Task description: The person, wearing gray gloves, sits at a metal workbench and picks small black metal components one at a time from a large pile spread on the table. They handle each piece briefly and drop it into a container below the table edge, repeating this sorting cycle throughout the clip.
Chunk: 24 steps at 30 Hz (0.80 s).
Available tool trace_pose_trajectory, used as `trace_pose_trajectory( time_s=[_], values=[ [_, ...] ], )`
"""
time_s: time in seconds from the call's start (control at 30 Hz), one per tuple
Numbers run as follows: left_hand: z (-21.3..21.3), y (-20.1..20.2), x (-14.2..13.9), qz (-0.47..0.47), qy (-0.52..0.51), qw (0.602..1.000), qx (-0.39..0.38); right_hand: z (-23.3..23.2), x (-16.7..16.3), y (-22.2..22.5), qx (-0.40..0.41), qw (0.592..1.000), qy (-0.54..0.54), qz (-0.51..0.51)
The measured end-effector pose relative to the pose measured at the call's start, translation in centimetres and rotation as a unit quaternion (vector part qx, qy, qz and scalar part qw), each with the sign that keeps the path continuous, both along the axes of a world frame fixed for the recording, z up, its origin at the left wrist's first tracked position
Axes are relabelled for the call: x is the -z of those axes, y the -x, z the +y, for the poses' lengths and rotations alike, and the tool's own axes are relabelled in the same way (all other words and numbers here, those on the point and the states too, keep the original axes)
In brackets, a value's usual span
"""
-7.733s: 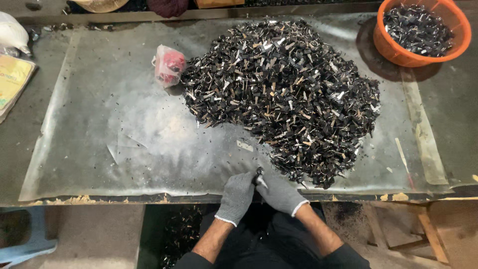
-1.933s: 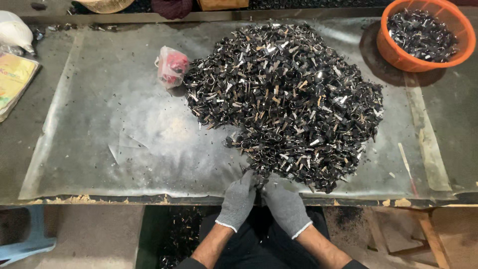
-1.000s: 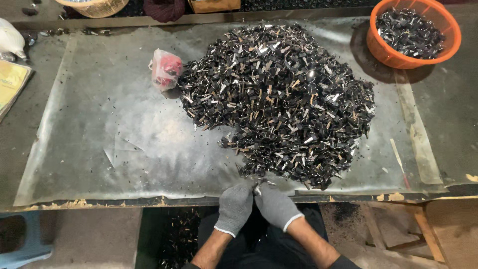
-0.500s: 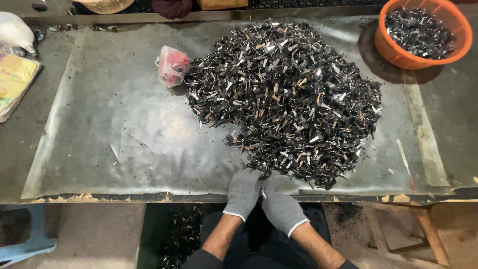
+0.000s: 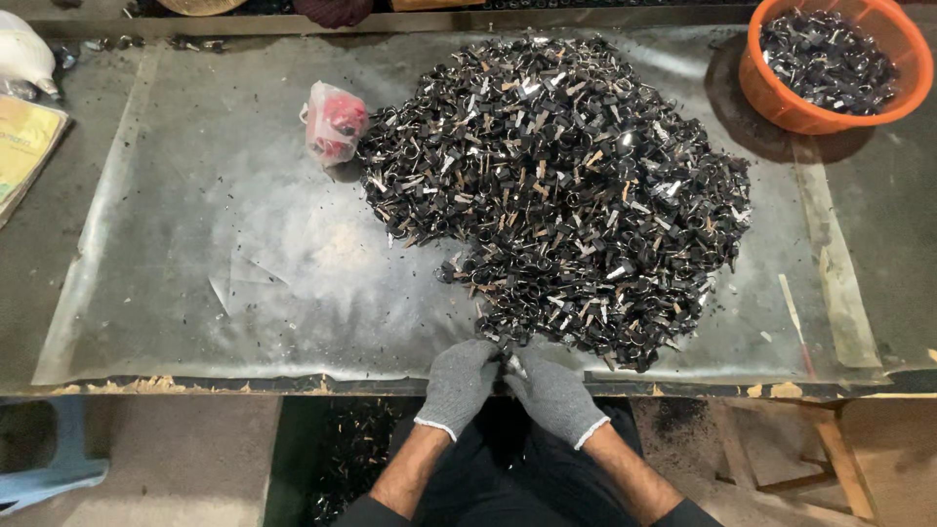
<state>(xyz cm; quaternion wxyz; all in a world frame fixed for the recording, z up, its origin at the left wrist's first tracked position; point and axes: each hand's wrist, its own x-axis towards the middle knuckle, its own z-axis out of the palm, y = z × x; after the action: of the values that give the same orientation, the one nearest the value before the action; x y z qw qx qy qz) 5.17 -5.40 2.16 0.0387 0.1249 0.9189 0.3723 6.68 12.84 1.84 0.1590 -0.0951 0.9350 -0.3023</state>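
1. Left hand (image 5: 459, 384) and right hand (image 5: 553, 392), gloved grey, at 6 o'clock, fingertips pinched together on 1 small metal piece (image 5: 511, 363).
2. Heap of dark metal parts (image 5: 556, 185) directly at 12 o'clock of them.
3. Orange bowl (image 5: 781, 105) at 1 o'clock; pink bag (image 5: 333, 121) at 11.

Bag (image 5: 334, 121) left of pile (image 5: 561, 190)

A workshop, small-parts sorting by the look of it. Rough wooden workbench (image 5: 839, 390) under a worn, scuffed grey sheet (image 5: 224, 263) flecked with black debris. Huge heap of small black and metal pieces (image 5: 556, 195) piled in the middle, more of them in an orange plastic tub (image 5: 781, 102) at the far corner. Gloved hands, left hand (image 5: 457, 385) and right hand (image 5: 554, 395), at the near edge. More scrap pieces (image 5: 351, 454) on the floor beneath.
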Motion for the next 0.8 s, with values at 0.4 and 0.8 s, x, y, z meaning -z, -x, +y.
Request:
trace_pose_trajectory(
  time_s=[0.4, 0.8],
  values=[
    [0.3, -0.1, 1.7, 0.041, 0.075, 0.995, 0.059, -2.8, -1.1, -0.5, 0.049, 0.988, -0.148, -0.009],
    [0.5, 1.1, 1.2, -0.019, 0.069, 0.995, 0.073, -0.4, -2.4, 0.2, -0.062, 0.951, -0.211, 0.216]
  ],
)
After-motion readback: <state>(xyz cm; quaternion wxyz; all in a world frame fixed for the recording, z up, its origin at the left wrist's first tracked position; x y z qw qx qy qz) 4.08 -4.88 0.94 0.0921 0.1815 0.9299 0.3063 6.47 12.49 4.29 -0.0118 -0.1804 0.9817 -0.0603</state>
